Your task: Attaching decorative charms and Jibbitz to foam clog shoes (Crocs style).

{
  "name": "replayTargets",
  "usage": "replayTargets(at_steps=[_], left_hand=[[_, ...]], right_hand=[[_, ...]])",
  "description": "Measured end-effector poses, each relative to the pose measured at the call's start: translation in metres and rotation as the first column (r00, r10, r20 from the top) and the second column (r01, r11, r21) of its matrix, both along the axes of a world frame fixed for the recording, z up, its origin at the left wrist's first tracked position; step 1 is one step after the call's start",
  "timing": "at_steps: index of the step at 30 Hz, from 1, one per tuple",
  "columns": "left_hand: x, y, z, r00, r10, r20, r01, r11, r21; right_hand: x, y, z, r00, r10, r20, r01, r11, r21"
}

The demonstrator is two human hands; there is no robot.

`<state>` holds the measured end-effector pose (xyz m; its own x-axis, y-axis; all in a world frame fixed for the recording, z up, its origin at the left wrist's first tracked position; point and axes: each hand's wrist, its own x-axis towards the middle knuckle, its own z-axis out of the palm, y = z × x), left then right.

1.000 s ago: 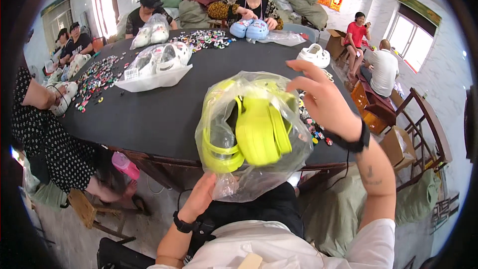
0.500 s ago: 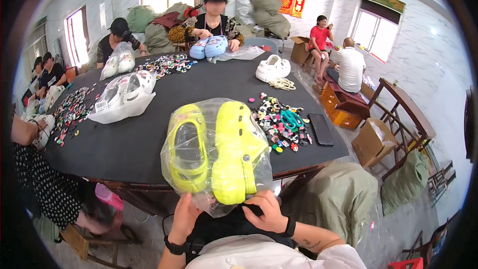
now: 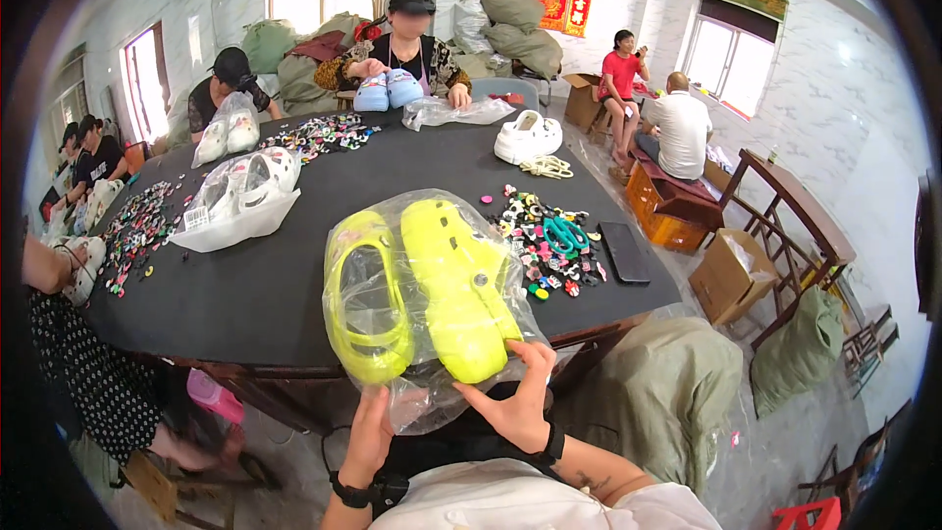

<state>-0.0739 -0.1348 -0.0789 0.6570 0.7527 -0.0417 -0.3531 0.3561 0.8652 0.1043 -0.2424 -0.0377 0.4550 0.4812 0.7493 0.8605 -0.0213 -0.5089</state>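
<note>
A pair of yellow-green foam clogs lies inside a clear plastic bag (image 3: 400,221) at the near edge of the table. The left clog (image 3: 385,358) shows its open foot side and strap; the right clog (image 3: 456,285) is turned with its side holes and strap rivet up. My left hand (image 3: 371,432) holds the near edge of the bag, some fingers behind the film. With thumb and forefinger spread around the heel, my right hand (image 3: 520,397) grips the right clog; its other fingers are partly hidden.
Loose shoe charms (image 3: 540,236), teal scissors (image 3: 564,235) and a dark phone (image 3: 624,252) lie at the right. Bagged white clogs (image 3: 245,186) and a white clog (image 3: 528,137) stand farther off. Across the dark table (image 3: 343,177), a person handles blue clogs (image 3: 386,91).
My right hand has moved up onto the heel of the right clog from the bag's near edge. That clog has tilted, its toe leaning left. Across the table, the blue clogs have shifted.
</note>
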Motion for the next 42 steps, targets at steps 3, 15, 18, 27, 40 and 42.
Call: replayTargets(at_steps=[3, 15, 18, 27, 40, 42], left_hand=[[0.001, -0.005, 0.001, 0.997, -0.069, -0.025, 0.071, 0.996, 0.048], [-0.009, -0.009, -0.004, 0.963, -0.204, -0.178, 0.225, 0.969, 0.106], [-0.015, -0.006, -0.006, 0.950, -0.224, -0.219, 0.244, 0.967, 0.070], [-0.029, -0.003, -0.031, 0.951, -0.187, -0.247, 0.213, 0.974, 0.081], [-0.033, -0.005, -0.026, 0.929, -0.171, -0.327, 0.246, 0.947, 0.206], [-0.033, -0.005, -0.026, 0.936, -0.175, -0.306, 0.247, 0.945, 0.213]], right_hand=[[0.005, 0.001, -0.006, 0.994, 0.076, -0.074, -0.074, 0.997, 0.038], [0.033, -0.001, 0.028, 0.932, 0.287, 0.219, -0.302, 0.953, 0.037], [0.038, -0.003, 0.037, 0.822, 0.361, 0.440, -0.322, 0.932, -0.165], [0.051, 0.004, 0.023, 0.815, 0.419, 0.401, -0.263, 0.883, -0.388], [0.065, 0.010, 0.033, 0.753, 0.441, 0.489, -0.252, 0.879, -0.405], [0.069, 0.012, 0.030, 0.759, 0.406, 0.509, -0.231, 0.899, -0.373]])
